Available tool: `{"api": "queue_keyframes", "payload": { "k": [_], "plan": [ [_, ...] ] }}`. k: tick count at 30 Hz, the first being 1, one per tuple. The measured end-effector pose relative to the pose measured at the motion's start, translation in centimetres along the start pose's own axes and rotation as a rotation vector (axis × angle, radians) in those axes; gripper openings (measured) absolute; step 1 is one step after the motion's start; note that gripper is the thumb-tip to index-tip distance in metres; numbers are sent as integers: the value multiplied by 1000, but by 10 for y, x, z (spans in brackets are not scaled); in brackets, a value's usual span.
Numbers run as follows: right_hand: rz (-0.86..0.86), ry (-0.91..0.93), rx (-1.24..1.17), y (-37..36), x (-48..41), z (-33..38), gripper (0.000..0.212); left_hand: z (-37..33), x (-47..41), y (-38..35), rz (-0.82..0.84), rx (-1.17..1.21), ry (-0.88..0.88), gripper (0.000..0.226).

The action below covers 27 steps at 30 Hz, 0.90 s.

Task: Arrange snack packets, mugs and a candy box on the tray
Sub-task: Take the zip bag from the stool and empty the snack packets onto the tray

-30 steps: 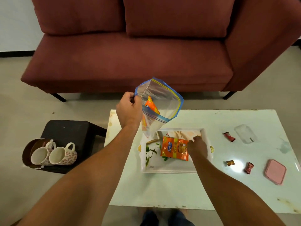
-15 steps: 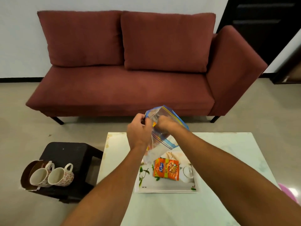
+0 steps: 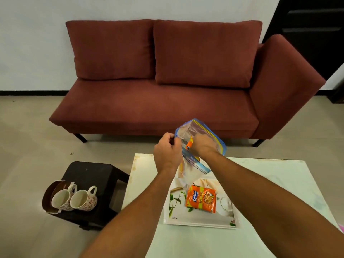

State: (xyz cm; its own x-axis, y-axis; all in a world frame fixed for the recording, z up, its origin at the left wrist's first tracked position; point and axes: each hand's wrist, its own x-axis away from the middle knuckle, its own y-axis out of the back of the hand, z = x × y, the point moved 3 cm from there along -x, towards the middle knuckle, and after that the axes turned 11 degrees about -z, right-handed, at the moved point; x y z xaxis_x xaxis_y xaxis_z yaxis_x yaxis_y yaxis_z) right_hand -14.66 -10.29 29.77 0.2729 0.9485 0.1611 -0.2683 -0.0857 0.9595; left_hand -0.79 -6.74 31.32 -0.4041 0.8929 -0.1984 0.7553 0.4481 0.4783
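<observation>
My left hand (image 3: 167,151) pinches the left rim of a clear zip bag (image 3: 200,135) and holds it up above the tray. My right hand (image 3: 202,146) is inside the bag's mouth, its fingers closed around an orange snack packet (image 3: 189,144) that is mostly hidden. A white tray (image 3: 200,220) with a leaf print lies on the pale table, and a second orange snack packet (image 3: 202,201) lies flat in its middle. Two flowered mugs (image 3: 74,199) stand side by side on a dark stool at the left.
The dark stool (image 3: 89,175) stands close to the table's (image 3: 270,183) left edge, with a brown object behind the mugs. A red sofa (image 3: 158,101) fills the far side. A pink object (image 3: 341,228) shows at the right border.
My right hand left the packet on the tray, rose and went into the bag. The camera tilted up, so the sofa fills more of the view and the right of the table dropped out.
</observation>
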Motion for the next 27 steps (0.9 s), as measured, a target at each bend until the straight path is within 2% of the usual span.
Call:
{"api": "queue_keyframes", "payload": {
  "k": [2, 4, 7, 11, 14, 17, 19, 22, 27],
  "plan": [
    [-6, 43, -10, 19, 3, 12, 17, 5, -4, 1, 9, -83, 16, 16],
    [-11, 42, -71, 49, 3, 16, 30, 10, -7, 1, 23, -144, 29, 18],
    [-28, 27, -184, 105, 1, 10, 30, 14, -15, 4, 30, -208, 57, 21],
    [-183, -58, -375, 162, -2, -31, 24, 16, -25, 13, -25, -225, 80, 19],
    [-294, -166, -429, 163, -3, -76, 24, 22, -28, 19, -56, -245, 104, 17],
    [-324, -315, -366, 112, -4, -119, 29, 31, -29, 20, -79, -254, 78, 18],
    [-218, -399, -302, 54, 0, -135, 37, 37, -27, 19, -94, -256, 52, 18],
    [69, -449, -268, -43, 22, -137, 32, 47, -21, 16, -83, -247, 36, 18],
    [453, -381, -268, -166, 59, -117, 35, 63, -13, 9, -98, -217, 17, 17]
  ]
}}
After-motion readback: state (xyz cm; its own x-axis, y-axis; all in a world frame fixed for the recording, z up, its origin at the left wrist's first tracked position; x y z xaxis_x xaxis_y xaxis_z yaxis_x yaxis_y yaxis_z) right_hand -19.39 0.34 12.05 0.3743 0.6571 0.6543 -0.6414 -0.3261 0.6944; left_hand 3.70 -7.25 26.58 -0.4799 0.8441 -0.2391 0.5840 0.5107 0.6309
